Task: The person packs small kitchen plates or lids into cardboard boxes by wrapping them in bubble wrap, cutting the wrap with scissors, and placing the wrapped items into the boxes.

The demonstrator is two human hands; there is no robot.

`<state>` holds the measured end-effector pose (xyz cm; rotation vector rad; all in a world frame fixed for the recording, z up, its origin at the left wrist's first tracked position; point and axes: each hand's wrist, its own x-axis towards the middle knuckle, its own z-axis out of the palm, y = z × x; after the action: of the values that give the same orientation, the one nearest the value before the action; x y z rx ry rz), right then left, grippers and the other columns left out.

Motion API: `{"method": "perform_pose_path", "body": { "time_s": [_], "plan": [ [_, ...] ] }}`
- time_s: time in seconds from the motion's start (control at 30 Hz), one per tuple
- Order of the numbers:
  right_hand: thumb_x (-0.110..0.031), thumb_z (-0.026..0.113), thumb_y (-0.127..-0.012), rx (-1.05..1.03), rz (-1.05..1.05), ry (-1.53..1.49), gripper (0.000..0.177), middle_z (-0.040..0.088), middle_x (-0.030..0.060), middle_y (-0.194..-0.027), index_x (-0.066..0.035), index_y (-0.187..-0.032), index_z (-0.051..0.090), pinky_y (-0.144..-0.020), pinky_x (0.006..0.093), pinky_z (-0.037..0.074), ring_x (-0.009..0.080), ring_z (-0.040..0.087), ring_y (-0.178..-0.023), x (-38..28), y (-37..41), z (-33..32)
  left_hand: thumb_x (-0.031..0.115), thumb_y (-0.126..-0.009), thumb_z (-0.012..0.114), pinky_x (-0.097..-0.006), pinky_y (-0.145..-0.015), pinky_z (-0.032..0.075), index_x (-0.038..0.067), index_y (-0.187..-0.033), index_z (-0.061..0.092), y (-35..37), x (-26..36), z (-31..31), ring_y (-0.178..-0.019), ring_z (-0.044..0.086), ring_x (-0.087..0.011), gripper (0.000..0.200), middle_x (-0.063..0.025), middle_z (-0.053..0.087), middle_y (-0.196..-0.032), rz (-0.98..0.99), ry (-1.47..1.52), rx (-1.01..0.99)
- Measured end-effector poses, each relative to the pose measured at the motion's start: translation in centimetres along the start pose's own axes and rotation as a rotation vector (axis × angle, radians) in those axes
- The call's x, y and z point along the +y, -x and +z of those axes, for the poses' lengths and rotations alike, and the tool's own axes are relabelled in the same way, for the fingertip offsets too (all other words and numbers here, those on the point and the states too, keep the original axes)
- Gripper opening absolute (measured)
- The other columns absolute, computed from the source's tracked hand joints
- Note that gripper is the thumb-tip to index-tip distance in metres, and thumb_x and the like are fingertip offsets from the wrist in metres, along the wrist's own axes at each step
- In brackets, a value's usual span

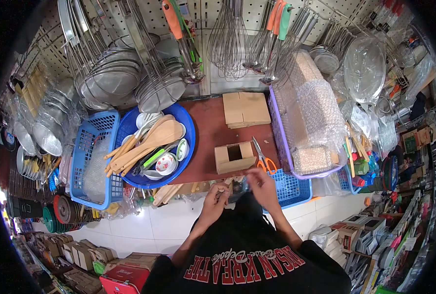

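My left hand [215, 199] is at the front edge of the brown table, its fingers curled together; what they hold, if anything, I cannot make out. Just right of it, my right hand [263, 187] is raised by the table edge, its fingers loosely bent and apart with nothing visible in them. A small cardboard box [222, 160] with an open top stands right in front of my hands. Beside the box lie scissors [263, 158] with orange handles, blades pointing away from me. Farther back, flat folded cardboard pieces [246, 109] are stacked on the table [203, 127].
A blue bowl [191, 142] of wooden spatulas and ladles and a light-blue basket [105, 186] stand left. At right is a purple basket [290, 164] with bubble-wrapped packages [321, 108]. Strainers [112, 83] and whisks [230, 44] hang behind. Another blue basket [294, 188] is below the table edge.
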<state>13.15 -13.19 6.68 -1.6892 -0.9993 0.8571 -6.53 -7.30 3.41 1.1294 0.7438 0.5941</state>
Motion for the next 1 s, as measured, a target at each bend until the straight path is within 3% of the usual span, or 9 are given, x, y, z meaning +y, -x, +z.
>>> {"method": "perform_pose_path", "body": {
  "time_s": [0.13,0.23,0.27,0.37,0.5,0.53,0.67,0.8,1.0],
  "plan": [
    [-0.007,0.061,-0.092,0.295,-0.122,0.457,0.021,0.061,0.0156,-0.094,-0.003,-0.112,0.058,-0.081,0.0388,0.050,0.0297,0.062,-0.090,8.3,-3.8,-2.3,0.007,-0.100,0.053,-0.0229,-0.062,0.044,0.004,-0.104,0.052,0.2,1.5,0.0,-0.072,0.054,-0.0077,0.005,-0.0057,0.054,-0.110,0.003,0.014,0.043],
    [-0.010,0.066,-0.086,0.281,-0.083,0.776,0.026,0.057,0.0216,-0.100,-0.004,-0.110,0.057,-0.084,0.0477,0.048,0.0422,0.057,-0.098,11.2,-4.0,-2.3,0.008,-0.101,0.052,-0.0218,-0.059,0.043,0.005,-0.105,0.053,0.1,1.6,-0.6,-0.070,0.054,-0.0067,0.005,-0.0047,0.056,-0.106,-0.001,0.007,0.052],
    [-0.011,0.068,-0.082,0.212,0.002,0.784,0.036,0.055,0.0243,-0.109,-0.005,-0.114,0.053,-0.086,0.0530,0.046,0.0459,0.054,-0.103,11.9,-4.1,-2.4,0.008,-0.101,0.051,-0.0212,-0.057,0.042,0.006,-0.105,0.053,0.0,1.2,-1.2,-0.070,0.054,-0.0061,0.005,-0.0039,0.057,-0.103,-0.014,-0.001,0.050],
    [-0.010,0.069,-0.082,0.267,-0.022,0.815,0.042,0.055,0.0230,-0.108,-0.006,-0.118,0.048,-0.084,0.0531,0.047,0.0458,0.056,-0.101,12.3,-4.0,-2.4,0.010,-0.102,0.051,-0.0196,-0.054,0.039,0.007,-0.105,0.053,-0.2,1.9,-1.6,-0.069,0.054,-0.0045,0.005,-0.0022,0.058,-0.096,-0.037,0.030,0.077],
    [-0.013,0.074,-0.076,0.171,0.232,0.617,0.059,0.067,0.0225,-0.100,-0.005,-0.129,0.048,-0.078,0.0509,0.053,0.0484,0.064,-0.087,10.6,-3.6,-2.9,0.011,-0.102,0.051,-0.0187,-0.052,0.037,0.008,-0.106,0.053,-0.6,2.1,-1.8,-0.067,0.052,-0.0034,0.005,0.0006,0.057,-0.086,0.008,0.072,0.138],
    [-0.014,0.074,-0.076,-0.004,0.313,0.586,0.059,0.070,0.0208,-0.090,-0.001,-0.129,0.052,-0.069,0.0424,0.058,0.0389,0.070,-0.078,11.2,-3.9,-3.8,0.011,-0.102,0.051,-0.0187,-0.052,0.037,0.008,-0.106,0.053,-0.7,2.0,-2.0,-0.067,0.052,-0.0034,0.005,0.0002,0.058,-0.089,0.001,0.074,0.130],
    [-0.011,0.068,-0.080,-0.088,0.519,0.009,0.053,0.068,0.0132,-0.086,0.005,-0.128,0.053,-0.053,0.0253,0.056,0.0157,0.069,-0.074,10.2,-2.3,-5.1,0.011,-0.102,0.050,-0.0188,-0.052,0.036,0.009,-0.107,0.053,-1.3,2.5,-3.0,-0.068,0.050,-0.0032,0.006,-0.0007,0.058,-0.097,-0.010,0.068,0.114],
    [-0.002,0.070,-0.076,-0.033,0.300,-0.110,0.064,0.067,0.0106,-0.101,0.002,-0.135,0.049,-0.060,0.0275,0.055,0.0133,0.065,-0.075,6.2,1.4,-5.5,0.010,-0.102,0.049,-0.0183,-0.051,0.035,0.009,-0.106,0.055,-1.6,4.8,-2.5,-0.067,0.049,-0.0036,0.007,-0.0019,0.057,-0.101,0.055,0.118,0.152],
    [-0.006,0.079,-0.065,-0.125,-0.142,0.372,0.069,0.067,0.0100,-0.104,-0.010,-0.132,0.058,-0.072,0.0335,0.053,0.0188,0.067,-0.080,-3.8,4.5,-6.7,0.009,-0.103,0.046,-0.0186,-0.049,0.035,0.009,-0.106,0.056,-1.9,5.6,-3.2,-0.068,0.050,-0.0057,0.011,-0.0016,0.057,-0.113,0.072,0.256,0.108]
  ]
}}
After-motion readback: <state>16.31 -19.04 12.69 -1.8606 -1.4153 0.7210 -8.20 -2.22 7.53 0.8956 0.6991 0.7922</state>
